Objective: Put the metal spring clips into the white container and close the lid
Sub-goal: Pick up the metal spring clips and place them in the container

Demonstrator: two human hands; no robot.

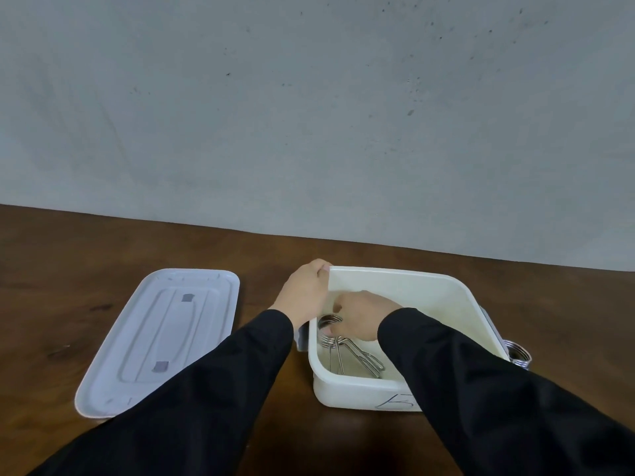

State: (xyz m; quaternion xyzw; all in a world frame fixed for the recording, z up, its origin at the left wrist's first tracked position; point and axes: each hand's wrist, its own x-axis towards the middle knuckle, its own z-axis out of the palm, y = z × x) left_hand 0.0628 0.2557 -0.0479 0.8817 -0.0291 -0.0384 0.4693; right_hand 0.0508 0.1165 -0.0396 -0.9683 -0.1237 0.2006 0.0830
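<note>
The white container (pixel 443 293) stands open on the brown table, right of centre. My left hand (pixel 304 292) grips its far left corner from outside, thumb over the rim. My right hand (pixel 360 316) is inside the container, fingers on the coil of a metal spring clip (pixel 343 348) whose wire handles point toward me along the floor. Another metal spring clip (pixel 517 353) lies on the table just outside the container's right wall, partly hidden. The pale grey lid (pixel 161 338) lies upside down on the table to the left.
A grey wall rises behind the table's far edge. A grey latch (pixel 301 336) sticks out of the container's left side. Bare brown wood (pixel 68 269) surrounds the lid and container.
</note>
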